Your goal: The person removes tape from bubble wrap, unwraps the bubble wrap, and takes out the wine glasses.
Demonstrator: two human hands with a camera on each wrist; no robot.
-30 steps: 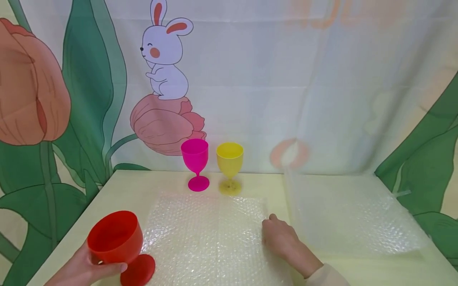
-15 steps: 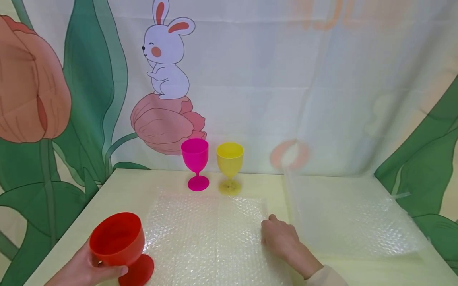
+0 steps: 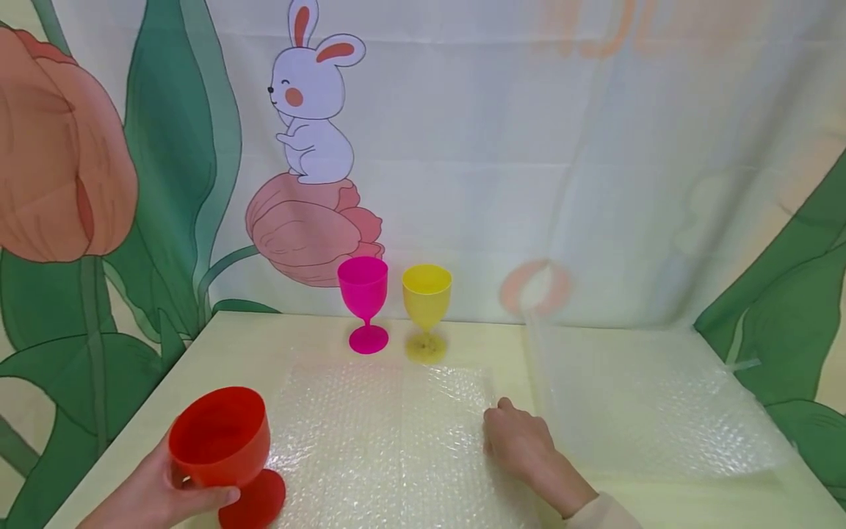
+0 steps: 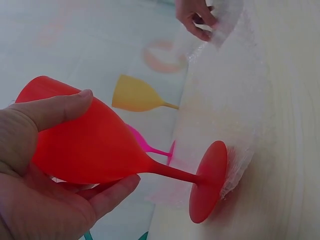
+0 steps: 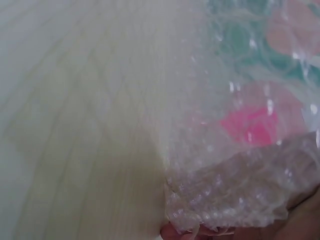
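My left hand [image 3: 148,485] grips a red plastic goblet [image 3: 221,441] by its bowl, thumb on one side and fingers beneath. The goblet leans, its foot [image 4: 210,182] beside the near left part of a bubble wrap sheet [image 3: 370,433]; whether it touches the table I cannot tell. At the sheet's right edge, my right hand [image 3: 518,441] pinches the bubble wrap, and in the right wrist view a strip of the wrap [image 5: 240,185] is turned up at the fingers. Some of those fingertips are out of sight.
A magenta goblet [image 3: 363,290] and a yellow goblet [image 3: 427,297] stand upright behind the sheet. Another piece of bubble wrap [image 3: 654,404] lies on the right side of the pale table [image 3: 225,345]. A printed curtain [image 3: 463,147] hangs behind.
The red goblet sits slightly further right in the head view, which has itself shifted a little. Both hands keep their hold, and the right hand stays almost still.
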